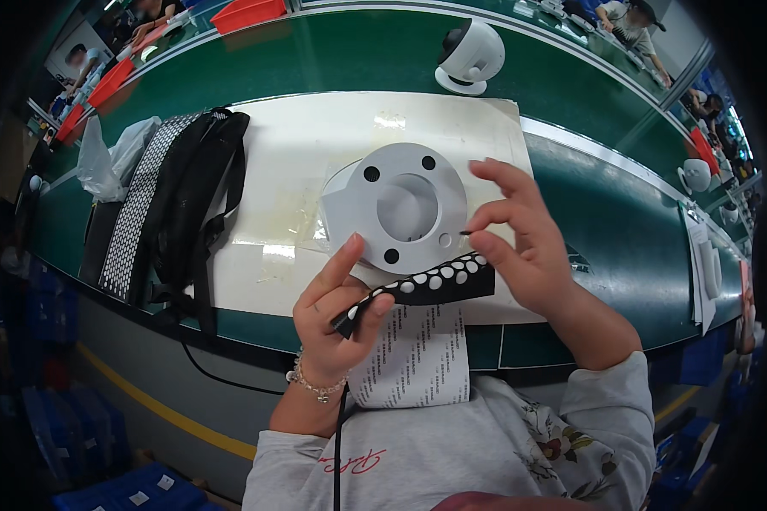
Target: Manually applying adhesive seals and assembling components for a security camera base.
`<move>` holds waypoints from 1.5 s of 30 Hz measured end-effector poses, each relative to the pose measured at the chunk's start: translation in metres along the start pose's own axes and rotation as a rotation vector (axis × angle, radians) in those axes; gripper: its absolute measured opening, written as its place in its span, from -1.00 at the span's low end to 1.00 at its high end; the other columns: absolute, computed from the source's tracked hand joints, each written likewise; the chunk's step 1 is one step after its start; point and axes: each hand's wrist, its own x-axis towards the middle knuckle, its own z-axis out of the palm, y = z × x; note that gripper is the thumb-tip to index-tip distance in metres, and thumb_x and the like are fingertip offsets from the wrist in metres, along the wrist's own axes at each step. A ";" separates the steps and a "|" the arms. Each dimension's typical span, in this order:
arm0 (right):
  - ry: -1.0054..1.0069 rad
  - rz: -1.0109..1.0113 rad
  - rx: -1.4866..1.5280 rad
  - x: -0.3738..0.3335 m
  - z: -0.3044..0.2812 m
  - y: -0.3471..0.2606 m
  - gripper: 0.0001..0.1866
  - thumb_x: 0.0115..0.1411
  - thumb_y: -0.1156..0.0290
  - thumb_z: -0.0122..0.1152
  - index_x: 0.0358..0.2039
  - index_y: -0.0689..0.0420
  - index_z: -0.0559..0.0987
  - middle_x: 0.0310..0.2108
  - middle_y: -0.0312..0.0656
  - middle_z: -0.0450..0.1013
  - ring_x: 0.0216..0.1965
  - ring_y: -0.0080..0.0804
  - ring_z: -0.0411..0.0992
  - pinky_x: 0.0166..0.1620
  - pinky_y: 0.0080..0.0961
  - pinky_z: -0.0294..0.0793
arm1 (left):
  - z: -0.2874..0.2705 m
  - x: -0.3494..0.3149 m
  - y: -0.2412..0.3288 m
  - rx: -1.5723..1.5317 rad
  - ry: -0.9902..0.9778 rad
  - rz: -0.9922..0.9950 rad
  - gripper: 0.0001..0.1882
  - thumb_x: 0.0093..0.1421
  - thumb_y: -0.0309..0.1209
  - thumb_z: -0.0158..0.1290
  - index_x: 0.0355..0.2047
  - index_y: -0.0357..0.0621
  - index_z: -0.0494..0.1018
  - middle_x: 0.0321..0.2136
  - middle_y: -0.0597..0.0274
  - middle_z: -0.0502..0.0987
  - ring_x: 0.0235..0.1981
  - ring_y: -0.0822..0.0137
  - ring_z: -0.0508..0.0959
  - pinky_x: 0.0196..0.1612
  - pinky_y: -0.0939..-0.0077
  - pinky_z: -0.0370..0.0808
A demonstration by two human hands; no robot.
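Observation:
On the white work sheet lies a round white base with a wide round hollow in its middle. Three black round pads sit on its face, one of them a lower-left pad; a small circular recess at the lower right shows white. My left hand grips a black strip of adhesive pads with rows of white round spots, just in front of the base. Between thumb and forefinger, my right hand pinches a small black pad, seen edge-on beside the recess.
Black strips and dotted sheets are piled on the left, with a clear plastic bag. A printed backing sheet hangs over the front edge. A white camera-like device stands at the back; papers lie far right. Other people work beyond.

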 end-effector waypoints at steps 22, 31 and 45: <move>-0.148 0.517 0.490 0.009 0.008 0.004 -0.55 0.04 0.20 0.10 -0.11 0.17 0.36 -0.18 -0.20 0.36 -0.11 -0.47 0.27 -0.05 -0.58 0.19 | 0.001 0.000 0.000 0.088 -0.062 0.024 -0.82 -0.12 -0.54 0.16 -0.65 -0.36 0.36 -0.07 -0.15 0.34 -0.61 0.40 0.48 -0.49 0.64 0.41; 0.057 0.523 0.909 0.088 -0.007 0.045 -0.61 -0.01 0.37 0.08 -0.15 0.25 0.38 -0.30 -0.26 0.41 -0.27 -0.53 0.38 -0.14 -0.64 0.31 | -0.008 -0.006 -0.001 0.086 -0.092 0.082 -0.82 -0.19 -0.56 0.19 -0.55 -0.26 0.40 -0.11 -0.12 0.37 -0.51 0.30 0.54 -0.49 0.59 0.45; -0.047 0.374 -0.940 0.143 0.030 0.205 -0.71 0.11 0.25 -0.12 -0.24 0.13 0.44 -0.19 -0.14 0.35 -0.11 -0.20 0.28 -0.10 -0.26 0.24 | -0.012 -0.002 0.003 0.123 -0.217 0.086 -0.78 -0.01 -0.37 0.12 -0.50 -0.30 0.40 -0.21 -0.07 0.42 -0.54 0.28 0.53 -0.52 0.57 0.51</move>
